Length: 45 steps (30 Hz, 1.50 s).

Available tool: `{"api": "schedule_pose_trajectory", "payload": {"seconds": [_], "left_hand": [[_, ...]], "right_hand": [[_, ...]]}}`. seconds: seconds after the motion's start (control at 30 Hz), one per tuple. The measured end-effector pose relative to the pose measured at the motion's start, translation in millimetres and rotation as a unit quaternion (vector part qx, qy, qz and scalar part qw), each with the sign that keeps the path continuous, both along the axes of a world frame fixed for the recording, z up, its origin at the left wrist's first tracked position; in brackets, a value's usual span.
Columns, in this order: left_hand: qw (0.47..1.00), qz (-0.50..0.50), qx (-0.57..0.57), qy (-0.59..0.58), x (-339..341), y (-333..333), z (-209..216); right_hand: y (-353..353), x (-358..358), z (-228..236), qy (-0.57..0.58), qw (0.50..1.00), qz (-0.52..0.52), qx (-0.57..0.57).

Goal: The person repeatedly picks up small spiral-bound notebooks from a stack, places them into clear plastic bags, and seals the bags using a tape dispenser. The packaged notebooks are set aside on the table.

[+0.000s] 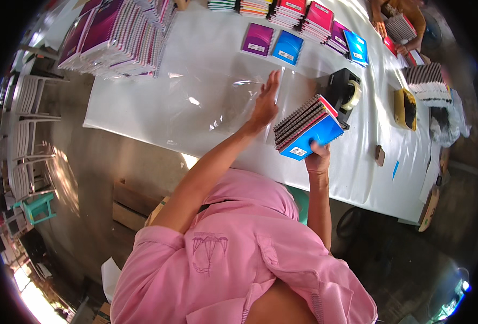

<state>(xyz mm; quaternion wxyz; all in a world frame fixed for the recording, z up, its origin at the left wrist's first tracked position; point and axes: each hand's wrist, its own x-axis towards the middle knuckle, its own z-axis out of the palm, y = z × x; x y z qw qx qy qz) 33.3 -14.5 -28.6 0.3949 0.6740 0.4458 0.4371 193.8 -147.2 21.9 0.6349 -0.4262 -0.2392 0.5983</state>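
My right hand [319,157] grips a stack of spiral notebooks [317,134] by its near side, thumb on the blue top cover. The stack is tilted above the table's near part, wire bindings facing left, with red covers showing below the blue one. Left of the stack, my left hand [266,105] is open, its fingers stretched out away from me, and holds nothing. Shiny clear plastic [206,102] lies under and beside it. Beyond the hands, a purple notebook [258,39] and a blue notebook [288,47] lie side by side.
A black tape dispenser [339,89] stands just beyond the held stack. Plastic-wrapped notebooks [123,38] are piled at far left; more stacks [317,20] line the far side. A yellow container [405,109] sits at right. Another person's hands [402,49] handle notebooks at far right.
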Motion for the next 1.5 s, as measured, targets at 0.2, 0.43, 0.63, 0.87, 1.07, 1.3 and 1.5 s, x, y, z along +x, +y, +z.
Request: {"api": "schedule_pose_trajectory", "payload": {"seconds": [0.2, 0.43, 0.63, 0.87, 1.07, 1.3, 1.5], "left_hand": [[0.999, -0.009, 0.031, 0.030, 49, 15, -21], [0.980, -0.071, 0.044, 0.180, -70, -13, 9], [0.968, -0.029, 0.069, 0.239, -48, -23, -23], [0.994, -0.050, 0.094, 0.009, -3, 58, -6], [0.984, -0.152, -0.087, -0.023, -73, 4, 31], [0.887, -0.098, 0.231, 0.387, -117, -33, -25], [0.918, -0.094, 0.165, 0.349, -71, -51, -19]], "right_hand": [[1, -1, 25, -0.026, 0.996, -0.001, -0.082], [31, -24, 45, -0.046, 0.992, 0.016, -0.118], [44, -36, 42, -0.071, 0.992, 0.023, -0.099], [36, -29, 11, 0.127, 0.981, 0.070, -0.127], [45, -38, -12, 0.079, 0.982, 0.024, -0.173], [50, -39, 6, 0.077, 0.981, 0.029, -0.176], [49, -38, 32, 0.093, 0.982, 0.090, -0.140]]}}
